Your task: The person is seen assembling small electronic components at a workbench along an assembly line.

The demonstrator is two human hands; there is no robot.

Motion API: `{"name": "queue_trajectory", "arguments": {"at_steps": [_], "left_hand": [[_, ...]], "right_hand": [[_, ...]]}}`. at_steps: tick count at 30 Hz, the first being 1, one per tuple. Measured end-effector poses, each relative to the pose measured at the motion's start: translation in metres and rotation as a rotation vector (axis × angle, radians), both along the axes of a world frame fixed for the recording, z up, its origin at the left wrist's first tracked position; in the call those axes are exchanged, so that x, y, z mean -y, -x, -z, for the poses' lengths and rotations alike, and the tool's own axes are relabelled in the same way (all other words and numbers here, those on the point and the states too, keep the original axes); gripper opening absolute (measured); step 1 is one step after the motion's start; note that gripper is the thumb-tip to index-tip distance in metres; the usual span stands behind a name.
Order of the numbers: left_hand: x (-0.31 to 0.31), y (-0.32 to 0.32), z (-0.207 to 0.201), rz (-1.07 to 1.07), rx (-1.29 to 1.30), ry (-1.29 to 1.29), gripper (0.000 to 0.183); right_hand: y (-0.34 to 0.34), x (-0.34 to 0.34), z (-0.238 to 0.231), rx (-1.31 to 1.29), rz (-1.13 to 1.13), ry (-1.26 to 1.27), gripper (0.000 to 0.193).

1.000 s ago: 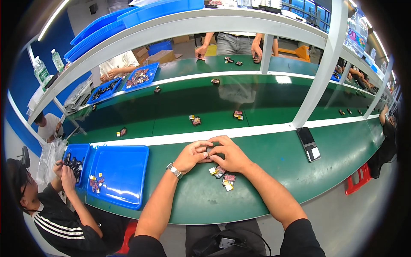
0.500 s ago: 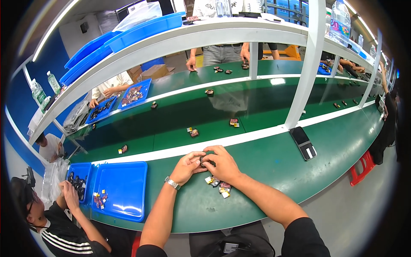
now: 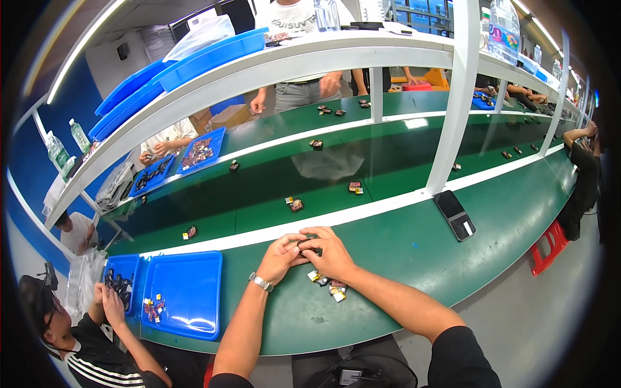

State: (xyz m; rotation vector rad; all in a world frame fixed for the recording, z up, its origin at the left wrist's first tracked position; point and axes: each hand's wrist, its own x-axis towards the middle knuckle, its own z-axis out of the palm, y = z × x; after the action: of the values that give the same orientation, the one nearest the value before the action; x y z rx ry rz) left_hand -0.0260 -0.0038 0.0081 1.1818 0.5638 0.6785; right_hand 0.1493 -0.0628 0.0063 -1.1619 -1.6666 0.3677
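Observation:
My left hand (image 3: 278, 257), with a metal-banded watch (image 3: 261, 281) on its wrist, is closed with fingertips pinched together above the green bench. My right hand (image 3: 331, 255) meets it, its fingers curled over the same spot. Between them is a small dark part (image 3: 303, 246), mostly covered by the fingers, so its exact kind is hidden. Just below my right hand lie a few small dark-red and black pieces with yellow and white tabs (image 3: 337, 290). They rest loose on the bench, partly beside my right wrist.
A blue tray (image 3: 187, 284) with a few small pieces lies to the left. Beside it a co-worker's hands (image 3: 111, 302) work over a tray of black parts (image 3: 134, 262). A black phone-like device (image 3: 455, 215) lies right, near a white post (image 3: 451, 129). Small parts (image 3: 295, 205) dot the strip beyond.
The view has shifted slightly. My hands stay together around the dark part, with the right fingers now closer over it. Across the bench, a person's hands have lifted and moved.

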Motion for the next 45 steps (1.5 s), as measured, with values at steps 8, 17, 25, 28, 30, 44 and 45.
{"name": "queue_trajectory", "arguments": {"at_steps": [8,17,25,28,30,44,45], "left_hand": [[0.002,0.000,-0.001,-0.019,0.064,0.006,0.031],[0.003,-0.001,0.000,-0.021,0.047,0.014,0.029],[0.004,-0.006,-0.003,-0.062,0.060,0.014,0.029],[0.004,-0.004,-0.003,-0.078,0.031,0.023,0.029],[0.004,-0.004,-0.006,-0.067,0.019,0.018,0.028],[0.003,-0.003,-0.005,-0.067,-0.014,0.031,0.027],[0.003,-0.003,-0.005,-0.064,-0.014,0.032,0.027]], "right_hand": [[0.000,0.004,-0.004,0.015,0.053,-0.016,0.014],[0.001,-0.002,0.006,-0.050,0.029,0.010,0.014],[-0.001,-0.002,-0.005,0.005,0.019,-0.052,0.017],[0.000,-0.001,-0.008,0.042,0.053,-0.139,0.014],[0.000,-0.001,-0.011,0.079,0.100,-0.181,0.012],[0.003,0.003,-0.007,0.312,0.163,-0.277,0.015],[0.003,0.003,-0.006,0.319,0.162,-0.269,0.015]]}}
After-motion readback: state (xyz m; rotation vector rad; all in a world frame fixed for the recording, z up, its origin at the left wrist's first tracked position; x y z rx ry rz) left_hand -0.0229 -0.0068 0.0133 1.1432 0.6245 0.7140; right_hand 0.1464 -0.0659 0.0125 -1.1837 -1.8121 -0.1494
